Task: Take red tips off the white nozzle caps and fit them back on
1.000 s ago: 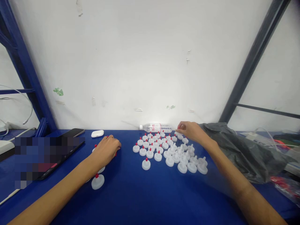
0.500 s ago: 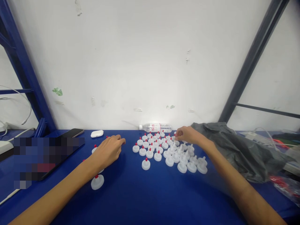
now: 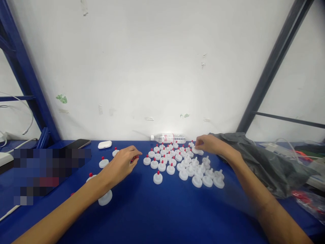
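Note:
My left hand (image 3: 123, 163) hovers left of the middle, its fingers curled round small red tip caps (image 3: 134, 158); how many is hidden. Over the far right of the group, my right hand (image 3: 209, 144) pinches a white nozzle lid (image 3: 195, 149) by its top, which the fingers hide. A dense cluster of round white nozzle lids stands between the hands. Those on its left carry red tips, like the front lid (image 3: 157, 178); those on its right have bare white spouts, like this lid (image 3: 197, 181). Several red-tipped lids, one of them a lid (image 3: 103, 163), stand beside my left forearm, which partly covers some.
Along the wall lies a clear plastic bottle (image 3: 169, 138). A white earphone case (image 3: 105, 145) and a phone (image 3: 79, 144) are at the back left. A dark grey plastic bag (image 3: 259, 164) spreads at right, with a clear bag of red pieces (image 3: 306, 200) nearer me.
My right hand has shifted slightly right, with a white lid now showing at its fingertips. My left hand has moved a little right, and red caps now show between its fingers.

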`<action>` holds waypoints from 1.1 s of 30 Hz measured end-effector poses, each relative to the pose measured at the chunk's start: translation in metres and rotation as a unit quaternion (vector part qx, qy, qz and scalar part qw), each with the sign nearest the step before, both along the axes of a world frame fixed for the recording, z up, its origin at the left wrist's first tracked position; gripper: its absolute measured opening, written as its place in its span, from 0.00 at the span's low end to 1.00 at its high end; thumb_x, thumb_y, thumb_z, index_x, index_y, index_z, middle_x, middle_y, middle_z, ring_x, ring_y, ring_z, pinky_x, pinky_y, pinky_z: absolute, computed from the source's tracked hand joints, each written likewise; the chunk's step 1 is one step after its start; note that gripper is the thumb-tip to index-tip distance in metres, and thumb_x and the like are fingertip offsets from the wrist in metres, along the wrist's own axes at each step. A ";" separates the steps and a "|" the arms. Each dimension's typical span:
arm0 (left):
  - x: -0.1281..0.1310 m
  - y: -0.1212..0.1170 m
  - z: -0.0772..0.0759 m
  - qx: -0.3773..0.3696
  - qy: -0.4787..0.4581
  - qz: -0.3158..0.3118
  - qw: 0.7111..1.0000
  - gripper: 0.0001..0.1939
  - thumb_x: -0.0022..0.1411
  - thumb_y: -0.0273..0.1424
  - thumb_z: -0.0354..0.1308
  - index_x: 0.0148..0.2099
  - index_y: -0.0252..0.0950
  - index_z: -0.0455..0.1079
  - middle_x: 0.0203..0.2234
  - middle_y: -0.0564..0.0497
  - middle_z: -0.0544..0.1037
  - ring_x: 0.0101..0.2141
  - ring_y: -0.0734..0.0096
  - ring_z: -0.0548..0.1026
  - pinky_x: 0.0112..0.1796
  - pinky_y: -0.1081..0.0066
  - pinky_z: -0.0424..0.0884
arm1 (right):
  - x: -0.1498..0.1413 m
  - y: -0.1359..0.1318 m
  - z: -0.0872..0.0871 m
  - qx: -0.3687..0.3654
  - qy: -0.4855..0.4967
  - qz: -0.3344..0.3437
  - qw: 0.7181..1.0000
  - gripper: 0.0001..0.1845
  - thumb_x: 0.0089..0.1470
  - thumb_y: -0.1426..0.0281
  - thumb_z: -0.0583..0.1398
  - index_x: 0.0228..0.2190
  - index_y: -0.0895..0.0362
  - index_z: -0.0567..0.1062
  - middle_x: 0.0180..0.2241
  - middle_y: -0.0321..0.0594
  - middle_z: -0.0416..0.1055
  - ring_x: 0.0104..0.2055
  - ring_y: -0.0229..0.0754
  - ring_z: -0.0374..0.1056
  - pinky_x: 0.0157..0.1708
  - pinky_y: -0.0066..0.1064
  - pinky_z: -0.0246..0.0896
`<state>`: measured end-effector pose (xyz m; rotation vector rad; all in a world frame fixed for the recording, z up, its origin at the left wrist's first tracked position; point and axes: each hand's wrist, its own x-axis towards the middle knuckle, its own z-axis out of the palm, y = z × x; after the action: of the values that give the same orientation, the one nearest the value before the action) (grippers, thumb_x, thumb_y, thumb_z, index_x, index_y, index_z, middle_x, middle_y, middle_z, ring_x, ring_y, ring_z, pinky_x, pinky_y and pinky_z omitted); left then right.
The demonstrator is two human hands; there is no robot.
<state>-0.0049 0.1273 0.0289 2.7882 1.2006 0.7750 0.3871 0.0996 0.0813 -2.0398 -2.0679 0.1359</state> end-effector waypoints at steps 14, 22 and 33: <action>0.018 -0.025 0.002 0.008 -0.134 -0.090 0.987 0.08 0.71 0.30 0.57 0.46 0.39 0.78 0.40 0.50 0.85 0.40 0.64 0.83 0.44 0.66 0.77 | -0.124 -0.031 -0.031 0.183 0.030 0.336 0.924 0.18 0.65 0.55 0.62 0.50 0.52 0.70 0.46 0.42 0.77 0.46 0.46 0.73 0.46 0.39 0.70; 0.022 -0.034 0.005 0.020 -0.136 -0.190 0.972 0.11 0.73 0.30 0.54 0.43 0.40 0.78 0.37 0.50 0.86 0.38 0.66 0.83 0.41 0.68 0.77 | -0.138 -0.040 -0.037 0.270 -0.025 0.363 0.892 0.18 0.64 0.54 0.62 0.46 0.53 0.69 0.42 0.42 0.79 0.42 0.47 0.75 0.45 0.39 0.68; 0.021 -0.033 0.002 0.044 -0.122 -0.182 0.975 0.11 0.74 0.27 0.52 0.46 0.39 0.77 0.39 0.48 0.85 0.40 0.65 0.83 0.42 0.68 0.78 | -0.136 -0.040 -0.037 0.269 0.006 0.327 0.906 0.16 0.67 0.54 0.59 0.44 0.53 0.68 0.38 0.39 0.76 0.39 0.44 0.74 0.40 0.35 0.66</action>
<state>0.0160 0.0947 0.0305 2.7517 0.6081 1.1101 0.2514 0.0599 0.0438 -0.9870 -2.3548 -0.2830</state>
